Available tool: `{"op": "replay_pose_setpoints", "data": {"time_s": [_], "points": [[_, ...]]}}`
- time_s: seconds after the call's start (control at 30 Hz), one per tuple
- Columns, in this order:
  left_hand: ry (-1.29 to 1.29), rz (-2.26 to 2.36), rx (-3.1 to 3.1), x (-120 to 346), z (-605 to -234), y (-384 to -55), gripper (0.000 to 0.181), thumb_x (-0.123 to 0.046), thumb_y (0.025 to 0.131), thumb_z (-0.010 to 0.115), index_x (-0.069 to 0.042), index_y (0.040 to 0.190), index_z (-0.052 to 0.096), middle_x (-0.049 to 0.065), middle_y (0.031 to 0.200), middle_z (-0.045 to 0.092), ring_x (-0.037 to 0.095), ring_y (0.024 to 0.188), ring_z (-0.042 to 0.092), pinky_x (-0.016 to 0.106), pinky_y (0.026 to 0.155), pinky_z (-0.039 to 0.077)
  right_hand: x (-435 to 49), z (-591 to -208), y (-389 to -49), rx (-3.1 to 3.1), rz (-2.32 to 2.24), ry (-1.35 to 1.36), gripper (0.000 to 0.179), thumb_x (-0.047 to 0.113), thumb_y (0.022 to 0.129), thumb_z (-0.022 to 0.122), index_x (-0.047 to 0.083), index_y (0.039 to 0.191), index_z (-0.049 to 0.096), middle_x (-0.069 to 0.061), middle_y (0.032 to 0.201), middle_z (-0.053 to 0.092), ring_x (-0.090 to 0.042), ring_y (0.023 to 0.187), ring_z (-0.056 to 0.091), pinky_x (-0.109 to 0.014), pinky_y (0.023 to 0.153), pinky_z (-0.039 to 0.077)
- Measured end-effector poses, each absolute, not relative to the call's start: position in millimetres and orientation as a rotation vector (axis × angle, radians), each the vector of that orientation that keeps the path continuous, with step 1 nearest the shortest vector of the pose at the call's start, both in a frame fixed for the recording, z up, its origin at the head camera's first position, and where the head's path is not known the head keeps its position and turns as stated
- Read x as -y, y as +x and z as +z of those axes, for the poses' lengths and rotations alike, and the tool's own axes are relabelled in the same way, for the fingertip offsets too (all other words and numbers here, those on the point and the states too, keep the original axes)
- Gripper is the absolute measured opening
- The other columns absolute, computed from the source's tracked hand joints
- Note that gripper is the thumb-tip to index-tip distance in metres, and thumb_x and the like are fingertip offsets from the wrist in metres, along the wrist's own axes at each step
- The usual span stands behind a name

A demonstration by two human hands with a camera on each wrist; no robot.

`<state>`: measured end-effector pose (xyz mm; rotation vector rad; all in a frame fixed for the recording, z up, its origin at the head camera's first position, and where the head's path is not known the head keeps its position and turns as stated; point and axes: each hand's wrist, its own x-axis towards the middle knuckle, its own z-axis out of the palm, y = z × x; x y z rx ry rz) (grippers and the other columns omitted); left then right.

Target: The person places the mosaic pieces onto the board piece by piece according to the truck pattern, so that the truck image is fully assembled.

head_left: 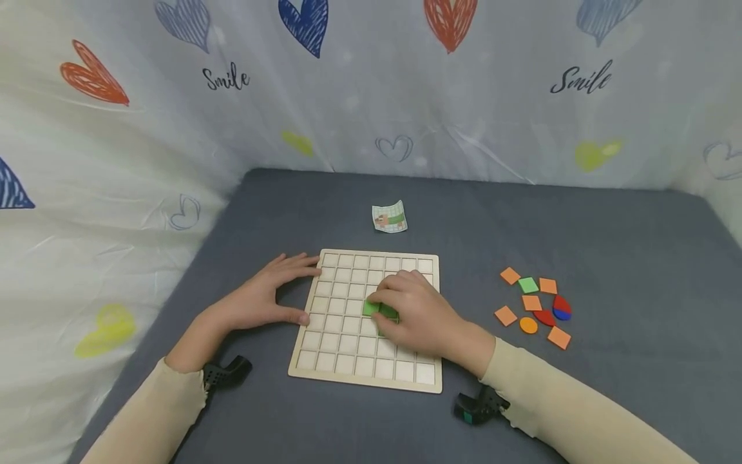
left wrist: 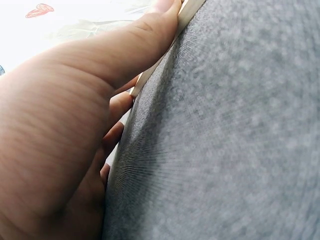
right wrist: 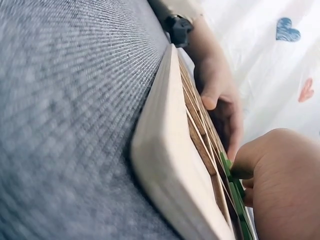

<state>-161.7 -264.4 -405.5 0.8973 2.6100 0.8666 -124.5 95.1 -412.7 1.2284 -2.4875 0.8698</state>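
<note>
A square wooden grid board [head_left: 364, 382] lies on the grey table. My left hand [head_left: 261, 299] stretches along its left side, fingers near the upper edge and thumb on the lower rim; in the left wrist view the thumb [left wrist: 132, 47] meets the board's edge. Over the middle of the grid, my right hand [head_left: 423, 319] has thumb and curled fingers at green tiles [head_left: 370, 309]. In the right wrist view the fingertips pinch a green tile [right wrist: 242, 220] low over the grid, and the hand partly hides the tiles.
Loose pieces lie right of the board: several orange squares [head_left: 547, 285], a green piece [head_left: 528, 285], an orange circle [head_left: 528, 325], red pieces [head_left: 543, 317] and a blue one [head_left: 561, 314]. Behind the board lies a small picture card [head_left: 394, 219]. A printed curtain [head_left: 371, 96] hangs behind.
</note>
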Motion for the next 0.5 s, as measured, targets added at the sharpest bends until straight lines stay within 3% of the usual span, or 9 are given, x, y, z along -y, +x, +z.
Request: {"op": "replay_pose_setpoints", "data": {"time_s": [0.5], "points": [[0.902,0.877,-2.617,264.6,-404.4,-158.1,0.094,-0.051,0.085,0.094,-0.022,0.164,0.053,-0.001,0.177,0.034,0.033,0.166,0.021,0.057,0.136,0.003,-93.3,-414.7,-126.0,2.463,0.931,1.244,0.017,0.019,0.097,0.080,0.016,0.113,0.084,0.006,0.108,0.072,-0.012,0.094,0.058,-0.033,0.080,0.047]]}}
